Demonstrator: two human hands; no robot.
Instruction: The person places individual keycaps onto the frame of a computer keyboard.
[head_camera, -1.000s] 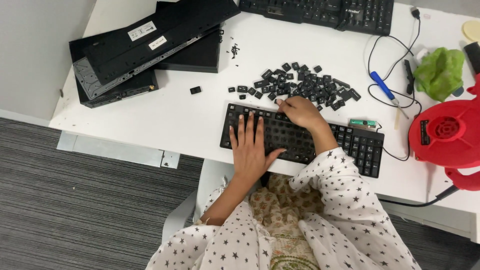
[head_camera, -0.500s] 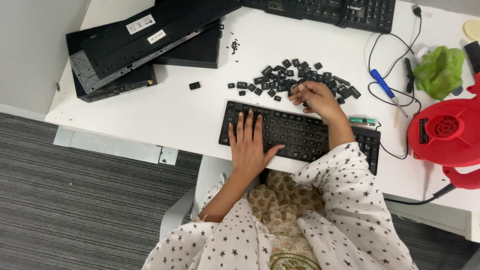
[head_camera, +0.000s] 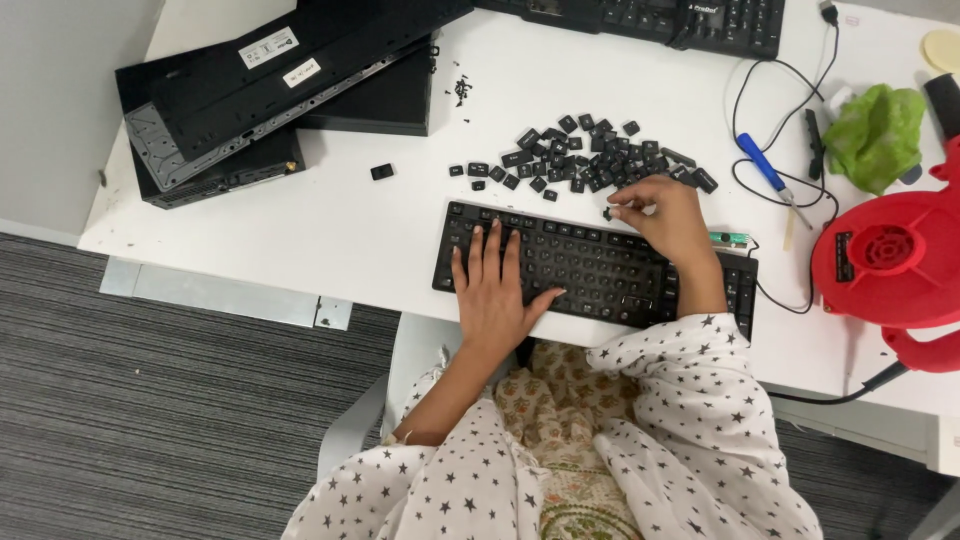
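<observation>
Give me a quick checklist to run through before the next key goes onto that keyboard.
1. Keyboard steadied: ok, left hand lies flat on it.
2. Key in the fingers: ok, right hand pinches a small black key at the fingertips.
3. Key turned the right way up: cannot tell, too small.
4. Spare keys within reach: ok, pile lies just behind the keyboard.
5. Stray key accounted for: not ok, it lies apart, left of the pile.
6. Cable clear of the keyboard: ok, it loops to the right, by the screwdriver.
</observation>
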